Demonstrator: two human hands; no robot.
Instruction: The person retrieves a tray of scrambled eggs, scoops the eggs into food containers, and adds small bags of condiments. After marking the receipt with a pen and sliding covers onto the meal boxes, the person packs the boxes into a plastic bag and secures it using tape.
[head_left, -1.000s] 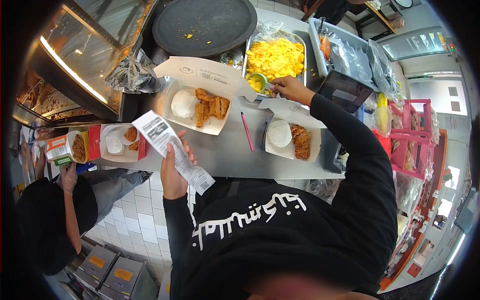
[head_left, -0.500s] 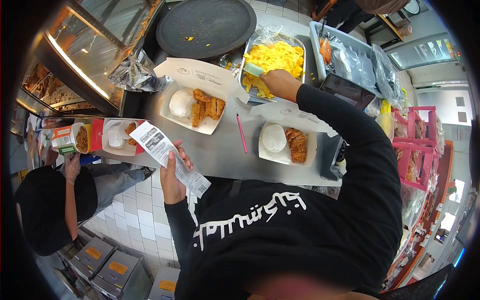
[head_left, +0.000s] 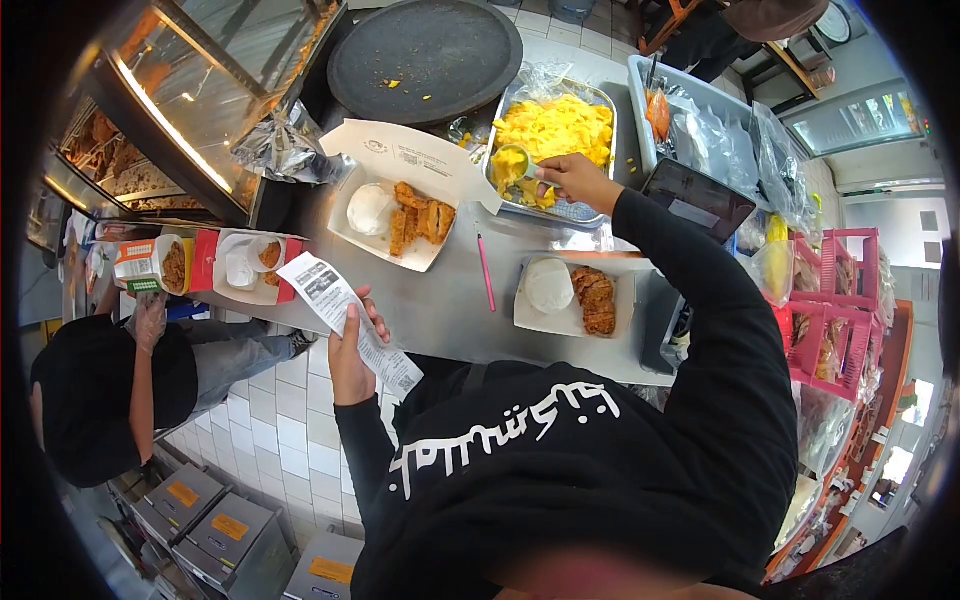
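My left hand (head_left: 355, 350) is closed on a long printed receipt (head_left: 325, 292), held over the counter's front edge. In my right hand (head_left: 580, 182) is a pale green scoop (head_left: 530, 172) with yellow food in its bowl, at the near-left corner of a metal tray (head_left: 611, 108). Yellow scrambled egg (head_left: 555, 125), by its look, fills the tray. Between my hands stand two open paper boxes, a left box (head_left: 398, 256) and a right box (head_left: 548, 318). Each holds a white mound of rice (head_left: 370, 209) and sliced fried chicken (head_left: 597, 300).
A pink pen (head_left: 486, 272) lies between the boxes. Behind are a round dark stone plate (head_left: 425, 55), a grey bin (head_left: 640, 90) and a tablet (head_left: 700, 200). At left, a co-worker's gloved hand (head_left: 148, 322) touches a filled box (head_left: 140, 262) beside a heated glass cabinet (head_left: 190, 110).
My right hand has turned the scoop, so its bowl now shows yellow food, and has drawn slightly nearer and right. The right box's lid appears lower. My left hand still holds the receipt.
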